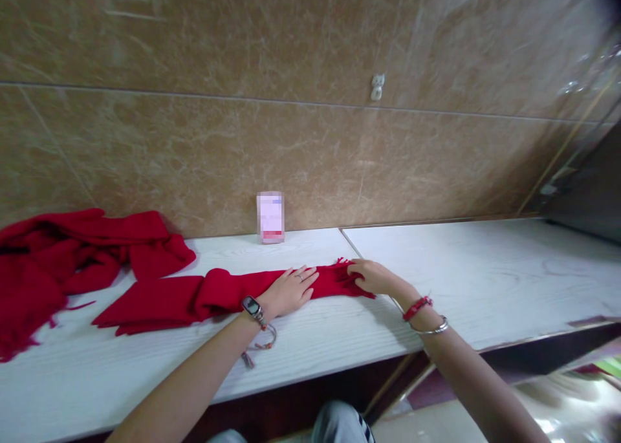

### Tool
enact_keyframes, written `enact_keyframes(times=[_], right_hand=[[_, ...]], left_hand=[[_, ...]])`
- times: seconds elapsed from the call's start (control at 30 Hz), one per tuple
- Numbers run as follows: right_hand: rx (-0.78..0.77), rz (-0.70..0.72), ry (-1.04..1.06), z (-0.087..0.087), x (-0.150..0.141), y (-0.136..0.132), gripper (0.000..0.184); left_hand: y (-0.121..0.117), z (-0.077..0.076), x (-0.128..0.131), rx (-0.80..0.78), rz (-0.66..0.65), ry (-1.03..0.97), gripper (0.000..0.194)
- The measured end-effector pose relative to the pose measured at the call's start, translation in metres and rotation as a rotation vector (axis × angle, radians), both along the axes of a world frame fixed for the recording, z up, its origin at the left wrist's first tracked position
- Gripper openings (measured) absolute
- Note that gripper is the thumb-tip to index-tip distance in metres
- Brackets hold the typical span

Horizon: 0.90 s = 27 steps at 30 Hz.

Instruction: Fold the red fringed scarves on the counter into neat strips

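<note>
A red scarf [162, 299] lies lengthwise along the white counter, folded into a long narrow strip with a raised fold left of its middle. My left hand [290, 292] rests flat on the strip, palm down with the fingers stretched out. At the fringed right end, my right hand [372, 277] has its fingers curled round the gathered cloth; the fingertips are partly hidden. A second red cloth with fringe [114, 242], loosely crumpled, lies at the far left beside the strip's left end.
The white counter [466, 281] runs along a brown tiled wall [204, 152], with a seam right of the middle. A small upright pinkish rectangle, blurred out [270, 216], leans at the wall. A small white cat-shaped piece [377, 87] is on the wall. Below the front edge is a dark recess.
</note>
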State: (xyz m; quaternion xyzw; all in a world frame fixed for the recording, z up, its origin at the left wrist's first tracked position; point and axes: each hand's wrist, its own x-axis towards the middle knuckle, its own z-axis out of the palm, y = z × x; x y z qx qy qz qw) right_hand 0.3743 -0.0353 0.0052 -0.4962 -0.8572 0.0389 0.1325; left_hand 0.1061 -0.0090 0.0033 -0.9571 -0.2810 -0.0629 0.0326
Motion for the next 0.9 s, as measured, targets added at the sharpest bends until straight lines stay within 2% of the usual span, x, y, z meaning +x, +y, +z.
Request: enact_keyframes(times=[0.07,0.13,0.23,0.33,0.4,0.5,0.63,0.7,0.77,0.9], right_hand=[[0.049,-0.112,0.015,0.000,0.015,0.001,0.024],[0.168,-0.146,0.101,0.001,0.022,0.001,0.023],[0.320,-0.021,0.269,0.003,0.007,0.000,0.025],[0.234,0.174,0.259,0.004,-0.024,0.000,0.026],[0.136,0.214,0.167,0.003,-0.037,0.003,0.025],[0.076,0.145,0.047,0.001,-0.034,0.007,0.025],[0.065,-0.023,-0.014,-0.002,-0.003,0.009,0.028],[0.086,-0.072,0.032,-0.002,0.009,0.007,0.027],[0.159,-0.049,0.143,0.001,0.012,0.004,0.026],[0.331,0.088,0.357,0.007,-0.010,0.004,0.030]], left_hand=[[0.000,0.000,0.000,-0.002,0.002,-0.002,0.044],[0.000,0.000,0.000,0.002,0.002,0.002,0.044],[0.000,0.000,0.001,0.012,0.002,0.006,0.043],[0.000,-0.001,0.001,0.020,0.000,-0.001,0.043],[0.001,-0.002,0.001,0.019,-0.005,-0.006,0.043],[0.002,-0.004,0.000,0.007,-0.015,-0.016,0.044],[0.003,-0.006,0.000,-0.005,-0.013,-0.028,0.044],[0.004,-0.007,-0.001,-0.007,-0.012,-0.033,0.044],[0.003,-0.006,0.000,-0.007,-0.010,-0.030,0.044],[0.002,-0.005,0.001,0.004,-0.008,-0.028,0.043]])
